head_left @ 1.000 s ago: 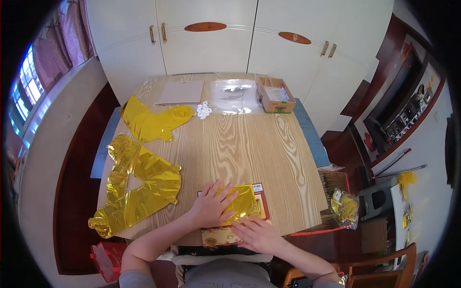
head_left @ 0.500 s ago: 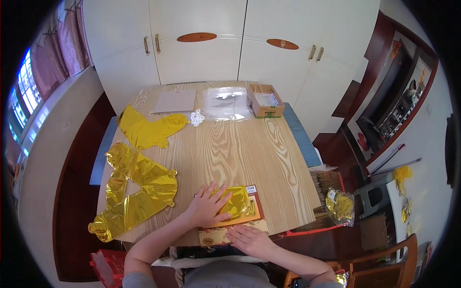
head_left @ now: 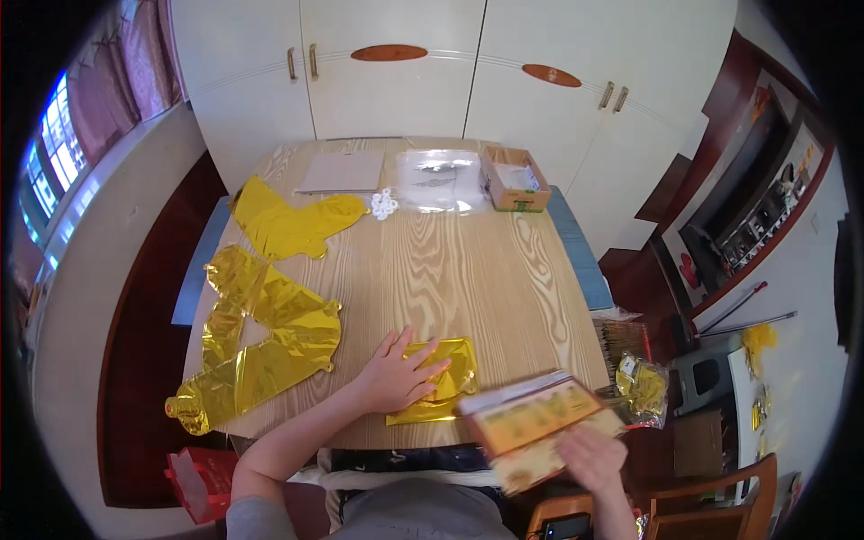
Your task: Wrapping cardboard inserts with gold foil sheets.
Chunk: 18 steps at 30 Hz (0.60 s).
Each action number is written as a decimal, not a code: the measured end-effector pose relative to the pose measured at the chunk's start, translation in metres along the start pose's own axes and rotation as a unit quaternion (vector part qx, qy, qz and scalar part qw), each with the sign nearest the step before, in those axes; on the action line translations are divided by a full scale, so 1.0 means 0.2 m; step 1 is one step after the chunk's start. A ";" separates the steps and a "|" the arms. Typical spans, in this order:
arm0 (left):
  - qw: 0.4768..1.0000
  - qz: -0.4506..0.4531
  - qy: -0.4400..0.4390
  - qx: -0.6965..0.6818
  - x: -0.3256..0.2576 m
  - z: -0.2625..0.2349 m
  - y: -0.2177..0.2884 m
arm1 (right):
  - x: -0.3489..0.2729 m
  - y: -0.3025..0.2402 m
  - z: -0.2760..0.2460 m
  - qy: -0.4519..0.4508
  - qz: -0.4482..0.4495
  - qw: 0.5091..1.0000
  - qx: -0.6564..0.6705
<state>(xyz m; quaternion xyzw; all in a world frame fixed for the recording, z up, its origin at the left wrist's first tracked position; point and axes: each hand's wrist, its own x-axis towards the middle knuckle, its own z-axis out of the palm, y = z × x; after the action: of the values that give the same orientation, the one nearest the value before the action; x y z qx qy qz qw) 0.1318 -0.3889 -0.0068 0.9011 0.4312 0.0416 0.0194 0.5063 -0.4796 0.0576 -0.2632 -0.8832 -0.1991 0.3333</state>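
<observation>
Since a second earlier, the left hand (head_left: 396, 373) stayed flat, fingers spread, on the folded gold foil balloon (head_left: 438, 393) at the surface's (head_left: 468, 270) near edge. Meanwhile the right hand (head_left: 589, 459) had drawn the orange card packaging (head_left: 531, 427) off it and held it clear. By my judgement, three foil balloons (head_left: 270, 333) already lay spread at left, and this one remained to unfold.

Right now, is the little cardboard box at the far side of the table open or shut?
Open. The cardboard box has no lid over its top, and you can see pale contents inside its walls. What they are is too small to tell.
</observation>
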 end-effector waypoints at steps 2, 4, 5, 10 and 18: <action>1.000 0.000 -0.004 0.000 -0.02 0.00 0.00 | -0.02 0.07 0.06 0.003 0.047 0.999 -0.006; 1.000 0.011 -0.004 0.005 0.00 -0.01 0.00 | 0.02 0.17 0.17 -0.018 0.047 0.998 -0.025; 1.000 0.018 -0.004 0.006 0.00 0.00 0.00 | 0.01 0.20 0.25 -0.046 0.067 0.996 -0.021; 0.999 0.042 -0.004 -0.025 -0.02 0.03 -0.01 | 0.05 0.29 0.50 -0.203 0.104 0.972 0.053; 0.998 0.031 0.052 -0.033 -0.05 0.04 0.03 | 0.41 0.13 0.63 -0.236 0.164 0.944 0.162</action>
<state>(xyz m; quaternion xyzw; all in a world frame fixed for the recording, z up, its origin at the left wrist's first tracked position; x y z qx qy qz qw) 0.1316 -0.3997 -0.0145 0.9096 0.4016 0.1032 0.0249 0.4084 -0.3652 0.0315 -0.3862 -0.9016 0.0718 0.1812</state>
